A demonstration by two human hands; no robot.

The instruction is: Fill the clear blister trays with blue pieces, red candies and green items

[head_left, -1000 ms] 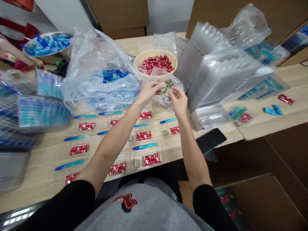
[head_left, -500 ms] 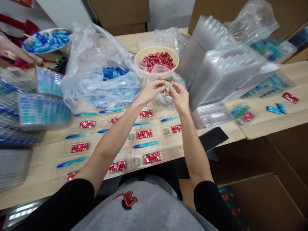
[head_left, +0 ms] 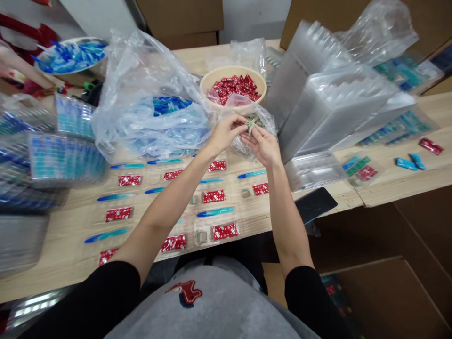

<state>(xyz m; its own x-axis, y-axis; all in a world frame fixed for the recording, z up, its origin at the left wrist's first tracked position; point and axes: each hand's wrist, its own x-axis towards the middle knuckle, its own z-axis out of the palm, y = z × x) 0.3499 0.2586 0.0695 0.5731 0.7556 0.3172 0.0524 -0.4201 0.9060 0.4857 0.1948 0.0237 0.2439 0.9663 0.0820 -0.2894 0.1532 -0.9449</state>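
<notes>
Stretching across the view, the wooden table (head_left: 70, 230) is loaded from its left side to its right. Towards its back edge, right of centre, stacks of clear plastic trays (head_left: 328, 108) are stood on end; left of centre a large plastic bag (head_left: 123, 113) of blue pens is spread. Between these a cream bowl (head_left: 204, 89) is filled with red packets. Just in front of the bowl, a smaller clear bag (head_left: 270, 120) is partly hidden by the hands.

The left hand (head_left: 228, 134) is closed to a fingertip pinch. The right hand (head_left: 264, 146) is half open, palm turned up, its fingers loosely curled; whether anything is gripped there cannot be told.

Along the front edge, rows of single trays (head_left: 205, 222) are laid out, with pens (head_left: 216, 212) and red spotted sachets (head_left: 225, 231) in them; the forearms are best held high so that none is nudged.

Small striped pieces (head_left: 250, 125) are held at the left fingertips, near the smaller bag; their number cannot be made out. A light pinch seems called for, with the right palm cupped beneath so that any dropped piece is caught.
</notes>
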